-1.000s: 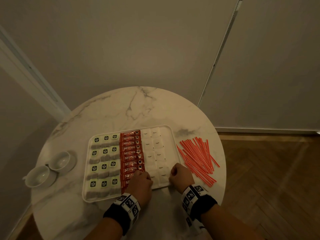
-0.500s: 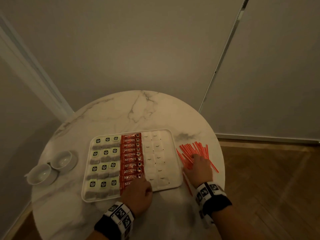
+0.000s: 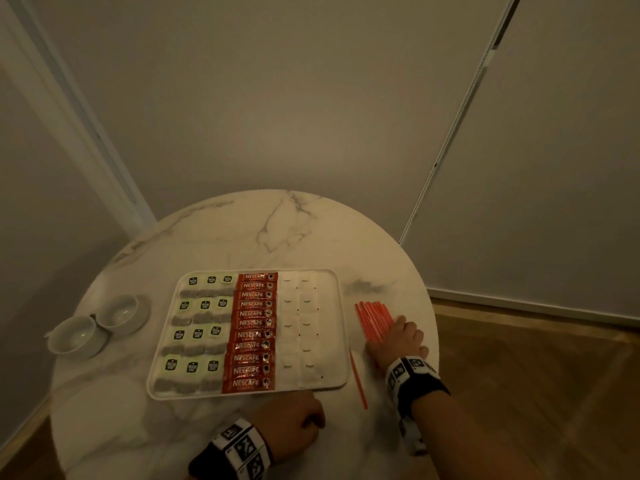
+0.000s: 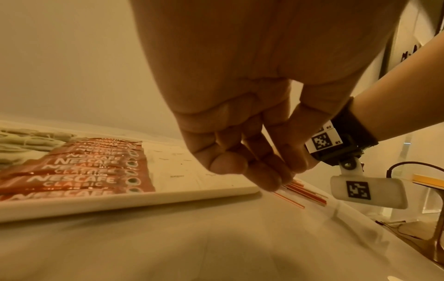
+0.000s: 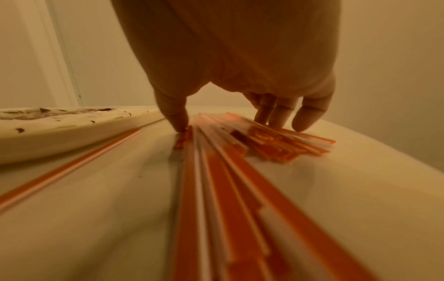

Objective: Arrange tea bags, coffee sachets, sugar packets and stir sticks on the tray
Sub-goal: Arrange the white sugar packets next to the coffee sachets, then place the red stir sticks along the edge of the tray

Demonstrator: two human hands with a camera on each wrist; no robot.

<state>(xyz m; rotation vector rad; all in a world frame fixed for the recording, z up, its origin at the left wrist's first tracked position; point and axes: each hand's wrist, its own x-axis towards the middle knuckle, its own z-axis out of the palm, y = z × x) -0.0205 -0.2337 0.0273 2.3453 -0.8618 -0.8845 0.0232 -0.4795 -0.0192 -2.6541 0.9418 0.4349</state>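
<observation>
Round marble table [image 3: 214, 237]: carries everything listed below.

White tray [image 3: 341, 327]: near the table's front edge, centred. Holds tea bags [image 3: 199, 336] in the left columns, red coffee sachets [image 3: 252, 332] in a middle column, white sugar packets [image 3: 299, 327] toward the right; a bare strip remains along the tray's right rim.

Two white cups [image 3: 93, 327]: left edge of the table, touching each other.

Stir sticks [image 3: 372, 315]: red, in a loose pile between the tray's right rim and the table's right edge (none on the tray yet). One stray stick [image 3: 358, 379] lies apart, just beside the tray's front right corner.

Right hand [image 3: 398, 341]: spread over the pile, thumb at one side and fingertips [image 5: 278, 121] at the other, touching the sticks but not yet closed round them.

Left hand [image 3: 289, 422]: at the front edge, fingers loosely curled, holding nothing.

Handling note: the sticks look light and prone to scatter, so squeeze thumb and fingers inward to square the bundle before lifting, then collect the stray.
</observation>
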